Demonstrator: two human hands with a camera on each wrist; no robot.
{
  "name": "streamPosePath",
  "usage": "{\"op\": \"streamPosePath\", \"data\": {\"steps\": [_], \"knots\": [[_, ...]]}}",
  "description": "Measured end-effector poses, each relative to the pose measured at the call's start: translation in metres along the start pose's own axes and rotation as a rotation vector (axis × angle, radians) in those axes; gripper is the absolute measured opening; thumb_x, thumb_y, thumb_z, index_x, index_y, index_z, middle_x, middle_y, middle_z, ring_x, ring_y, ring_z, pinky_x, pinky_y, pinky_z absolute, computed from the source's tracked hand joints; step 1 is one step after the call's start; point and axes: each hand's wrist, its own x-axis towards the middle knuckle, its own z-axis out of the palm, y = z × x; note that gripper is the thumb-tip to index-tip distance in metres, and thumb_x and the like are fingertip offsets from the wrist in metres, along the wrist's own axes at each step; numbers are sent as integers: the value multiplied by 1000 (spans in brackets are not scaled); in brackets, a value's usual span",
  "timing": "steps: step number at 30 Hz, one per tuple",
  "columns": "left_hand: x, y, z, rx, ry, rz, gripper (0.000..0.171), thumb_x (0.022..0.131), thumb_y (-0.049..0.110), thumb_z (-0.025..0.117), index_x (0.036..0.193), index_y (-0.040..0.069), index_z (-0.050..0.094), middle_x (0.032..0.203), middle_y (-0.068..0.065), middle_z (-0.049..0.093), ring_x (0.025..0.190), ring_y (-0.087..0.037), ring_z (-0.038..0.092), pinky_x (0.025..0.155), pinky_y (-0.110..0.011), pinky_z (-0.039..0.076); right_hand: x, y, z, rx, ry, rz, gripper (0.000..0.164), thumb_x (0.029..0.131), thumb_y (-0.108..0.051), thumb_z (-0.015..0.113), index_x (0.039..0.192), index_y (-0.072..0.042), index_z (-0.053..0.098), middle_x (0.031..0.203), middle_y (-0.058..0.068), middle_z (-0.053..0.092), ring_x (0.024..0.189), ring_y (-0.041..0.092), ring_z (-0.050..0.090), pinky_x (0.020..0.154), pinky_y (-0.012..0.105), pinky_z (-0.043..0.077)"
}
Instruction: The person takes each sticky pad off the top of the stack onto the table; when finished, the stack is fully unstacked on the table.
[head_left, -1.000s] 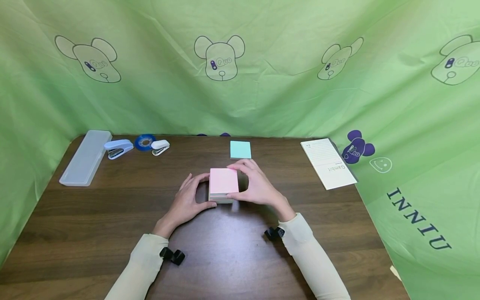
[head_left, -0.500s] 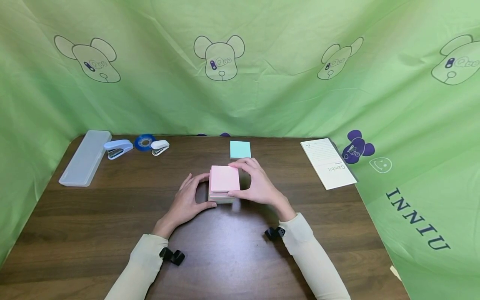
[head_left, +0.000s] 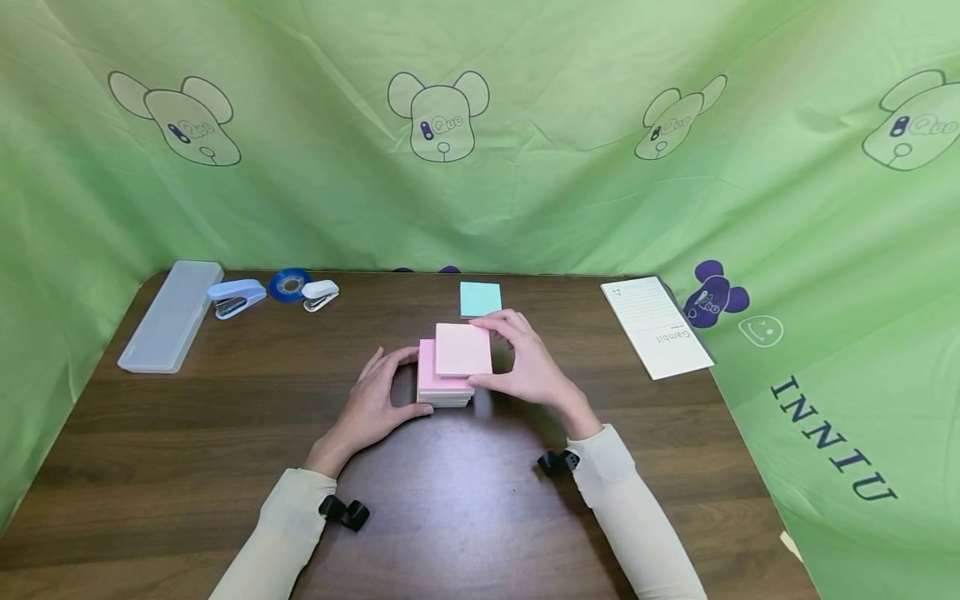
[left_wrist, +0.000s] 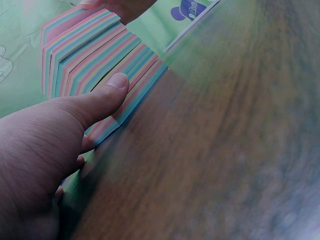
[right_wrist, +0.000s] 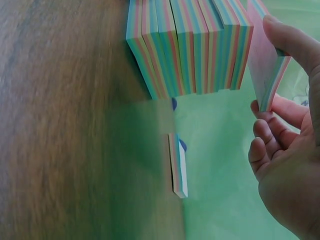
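A stack of sticky note pads (head_left: 426, 367) stands on the table, its edges striped pink, yellow, green and blue in the left wrist view. My left hand (head_left: 367, 410) grips the stack from the left, thumb (left_wrist: 107, 97) across the near side. Between thumb and fingers, my right hand (head_left: 531, 371) pinches one pink-topped sticky note pad (head_left: 462, 350) by its right side. That pad overlaps the stack's upper right in the head view; a gap separates it from the stack's top in the right wrist view. Behind lies a teal-topped sticky note pad (head_left: 480, 297).
At the back left are a translucent pencil case (head_left: 172, 317), a blue stapler (head_left: 237, 297), a blue tape roll (head_left: 289, 285) and a small white stapler (head_left: 321, 294). A white notepad (head_left: 657, 327) lies at the right edge. A green cloth (head_left: 555, 192) hangs behind the table (head_left: 187, 467).
My right hand has lifted the top pad off the stack and shifted it right and slightly away, exposing the pink top beneath. The left hand has stayed at the stack.
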Motion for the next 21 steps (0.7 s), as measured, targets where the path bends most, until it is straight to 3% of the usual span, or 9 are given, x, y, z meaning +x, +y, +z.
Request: {"op": "streamPosePath", "data": {"steps": [7, 14, 21], "knots": [[0, 1, 0, 0, -1, -5, 95, 86, 31, 99, 161, 6, 47, 157, -14, 61, 153, -35, 51, 140, -55, 11, -3, 5, -5, 11, 18, 8, 78, 75, -27, 102, 144, -10, 70, 139, 8, 64, 119, 30, 55, 94, 61, 53], [0, 1, 1, -1, 3, -2, 96, 85, 30, 100, 162, 6, 47, 157, -14, 62, 153, -34, 51, 141, -54, 11, -5, 9, -14, 21, 29, 24, 77, 76, -22, 101, 145, -9, 69, 140, 9, 63, 117, 38, 56, 90, 55, 53], [0, 1, 0, -1, 6, -3, 96, 85, 29, 100, 162, 6, 47, 157, -14, 62, 153, -34, 52, 141, -53, 11, -5, 19, -24, 10, 41, 44, 78, 77, -20, 101, 147, -10, 68, 142, 9, 62, 116, 36, 57, 92, 50, 53]]}}
